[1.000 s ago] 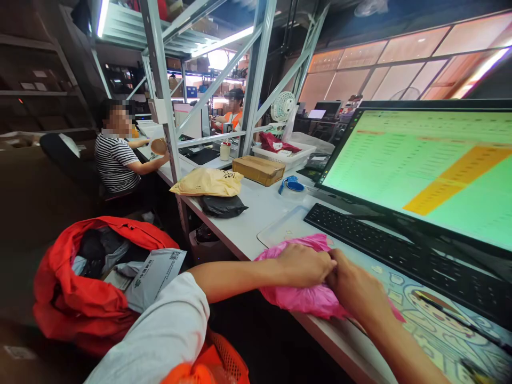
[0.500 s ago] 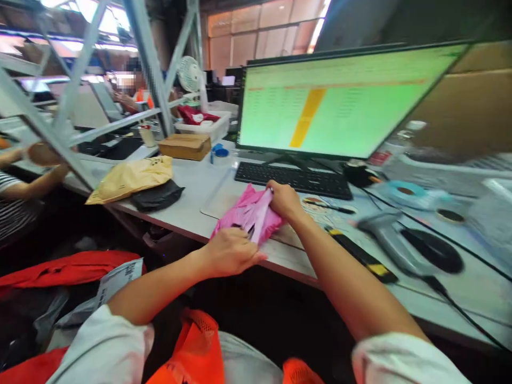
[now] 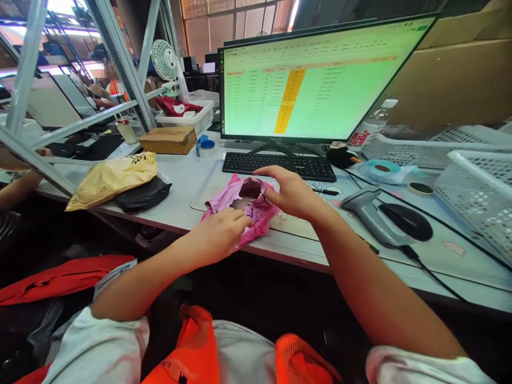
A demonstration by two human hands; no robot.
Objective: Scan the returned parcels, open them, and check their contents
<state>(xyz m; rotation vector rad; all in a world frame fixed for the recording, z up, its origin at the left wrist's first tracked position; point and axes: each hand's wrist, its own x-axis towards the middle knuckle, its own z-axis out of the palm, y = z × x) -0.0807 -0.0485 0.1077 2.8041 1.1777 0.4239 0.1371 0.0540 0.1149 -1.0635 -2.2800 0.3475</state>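
Observation:
A torn pink plastic mailing bag [image 3: 262,220] lies at the desk's front edge, its top gaping and a dark hollow showing inside. My left hand [image 3: 220,232] is closed on the bag's near left side, fingers curled over the plastic. Over the bag's far right rim is my right hand [image 3: 292,193], with index finger and thumb spread apart and nothing visible between them. Its thumb is close to the torn edge; whether it touches I cannot tell. The bag's contents are not clear to see.
Behind the bag stand a keyboard [image 3: 276,164] and monitor [image 3: 320,85]. A barcode scanner [image 3: 370,216], mouse [image 3: 406,221] and white basket [image 3: 476,184] are on the right. Left are a yellow bag [image 3: 114,176], black bag [image 3: 144,196], cardboard box [image 3: 170,140] and metal frame post [image 3: 116,58].
The pink bag's opening has widened. My right hand has let go of its far edge and spread its fingers. My left hand stays on the near side. The view has shifted slightly.

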